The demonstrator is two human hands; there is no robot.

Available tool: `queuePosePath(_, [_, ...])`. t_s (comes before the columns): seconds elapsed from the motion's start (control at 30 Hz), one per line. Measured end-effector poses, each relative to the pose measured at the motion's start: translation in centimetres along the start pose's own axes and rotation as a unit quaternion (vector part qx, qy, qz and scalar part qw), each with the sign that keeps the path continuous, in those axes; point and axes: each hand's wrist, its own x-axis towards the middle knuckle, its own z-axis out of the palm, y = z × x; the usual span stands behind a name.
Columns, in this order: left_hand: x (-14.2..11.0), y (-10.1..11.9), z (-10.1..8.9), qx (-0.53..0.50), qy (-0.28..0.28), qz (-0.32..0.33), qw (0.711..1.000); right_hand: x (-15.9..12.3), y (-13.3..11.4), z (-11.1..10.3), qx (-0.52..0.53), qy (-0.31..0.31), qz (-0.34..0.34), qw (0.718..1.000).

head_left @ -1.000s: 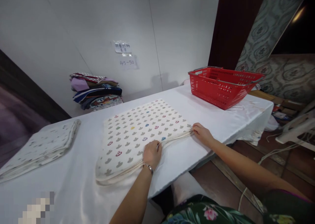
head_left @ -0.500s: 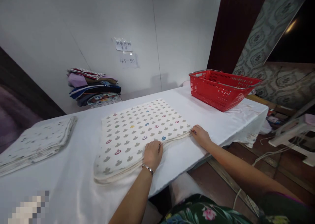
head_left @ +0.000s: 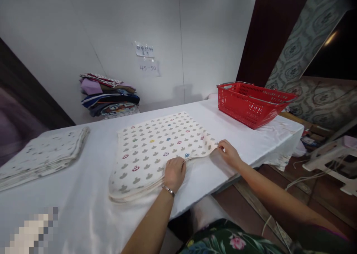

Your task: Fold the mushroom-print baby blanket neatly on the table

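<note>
A folded cream cloth (head_left: 156, 150) printed with small grey and coloured shapes lies in the middle of the white table (head_left: 83, 209). My left hand (head_left: 174, 172) rests on its near edge with the fingers curled over the layered hem. My right hand (head_left: 229, 153) pinches the cloth's near right corner, which is lifted slightly off the table. A metal bracelet sits on my left wrist.
A similar folded cloth (head_left: 41, 157) lies at the left of the table. A stack of folded coloured fabrics (head_left: 110, 96) stands against the back wall. A red plastic basket (head_left: 252, 101) sits at the table's right end. A white stool (head_left: 331, 157) stands on the floor at right.
The near right corner of the cloth has lifted a little and drawn inward under my right hand. My left hand has stayed on the near edge. The view shifted slightly.
</note>
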Motion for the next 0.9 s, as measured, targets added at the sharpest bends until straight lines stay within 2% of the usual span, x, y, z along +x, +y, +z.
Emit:
queuePosePath(0.2, [0.1,0.0,0.1,0.004,0.010,0.003,1.000,-1.6,1.9,-1.1,-0.022,-0.020,0.032,0.999])
queuePosePath(0.37, [0.1,0.1,0.2,0.009,0.005,0.024,1.000,-1.9,2.9,-1.2,-0.042,-0.079,0.083,0.993])
queuePosePath(0.53, [0.1,0.0,0.4,0.010,-0.004,0.018,1.000,-1.3,2.7,-1.3,-0.069,-0.106,0.092,0.988])
queuePosePath(0.63, [0.2,-0.1,0.5,0.007,-0.006,0.007,1.000,-1.3,2.4,-1.2,-0.100,-0.124,0.075,0.984])
queuePosePath(0.77, [0.3,-0.2,0.7,0.008,-0.010,-0.018,1.000,-1.6,1.8,-1.0,-0.113,-0.112,0.043,0.986])
queuePosePath(0.9, [0.4,-0.1,0.8,0.007,-0.014,-0.019,1.000,-1.5,1.4,-1.1,-0.100,-0.109,0.092,0.985])
